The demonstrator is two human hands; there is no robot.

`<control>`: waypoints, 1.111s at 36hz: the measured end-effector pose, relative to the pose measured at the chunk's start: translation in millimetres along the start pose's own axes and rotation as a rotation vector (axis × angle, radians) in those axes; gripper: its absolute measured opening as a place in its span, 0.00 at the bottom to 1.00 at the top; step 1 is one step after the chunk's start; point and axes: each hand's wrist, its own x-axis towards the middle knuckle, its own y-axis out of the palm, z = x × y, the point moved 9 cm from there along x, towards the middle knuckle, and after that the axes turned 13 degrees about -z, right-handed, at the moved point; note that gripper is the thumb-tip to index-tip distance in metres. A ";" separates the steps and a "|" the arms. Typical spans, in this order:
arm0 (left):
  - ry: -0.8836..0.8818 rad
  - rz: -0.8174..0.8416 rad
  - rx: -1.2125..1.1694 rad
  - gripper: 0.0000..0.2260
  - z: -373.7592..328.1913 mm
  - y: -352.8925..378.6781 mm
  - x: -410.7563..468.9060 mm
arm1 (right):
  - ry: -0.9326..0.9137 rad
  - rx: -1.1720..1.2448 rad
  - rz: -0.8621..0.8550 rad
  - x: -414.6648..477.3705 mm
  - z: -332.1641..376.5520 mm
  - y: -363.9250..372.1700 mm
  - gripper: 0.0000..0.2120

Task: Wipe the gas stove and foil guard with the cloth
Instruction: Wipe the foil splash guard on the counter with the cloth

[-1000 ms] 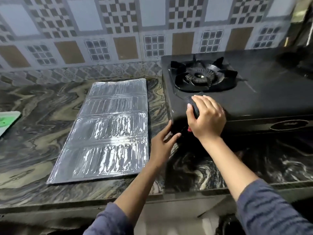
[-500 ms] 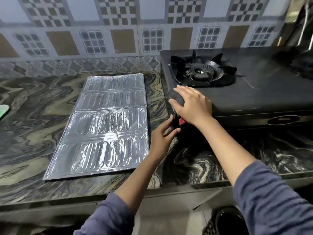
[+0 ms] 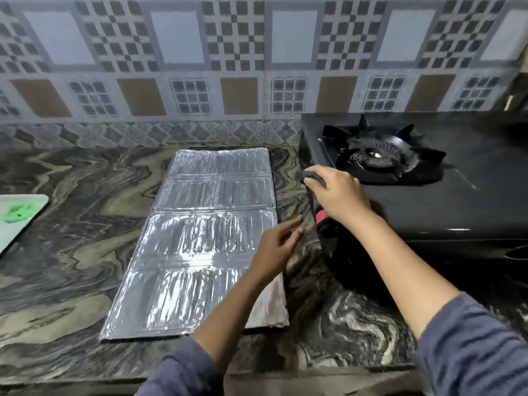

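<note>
1. White tray [image 3: 17, 221] with a green blob lay at the far left of the marble counter [image 3: 71, 195].
2. The foil guard [image 3: 205, 241] lay flat on the counter, just beside the stove.
3. The left hand [image 3: 274, 247] was open, holding nothing, over the guard's right edge.
4. The right hand [image 3: 337, 195] gripped the dark cloth [image 3: 310, 177] against the left edge of the black gas stove [image 3: 443, 201].
5. No writing was readable.

Domestic kitchen: black glass-topped gas stove [image 3: 457, 201] with cast burner grate [image 3: 380, 155] sits on dark swirled marble counter [image 3: 71, 238], backed by patterned ceramic wall tiles [image 3: 177, 67].
</note>
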 end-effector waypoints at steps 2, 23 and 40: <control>-0.016 0.009 0.046 0.15 12.5 -25.4 20.7 | 0.013 -0.003 -0.023 11.4 7.8 9.6 0.13; -0.040 -0.084 0.897 0.25 163.4 -261.6 168.8 | 0.293 -0.039 -0.110 119.9 1.5 249.4 0.14; -0.032 -0.074 0.973 0.28 178.3 -257.4 169.0 | 0.324 -0.171 -0.056 137.8 -22.3 302.2 0.20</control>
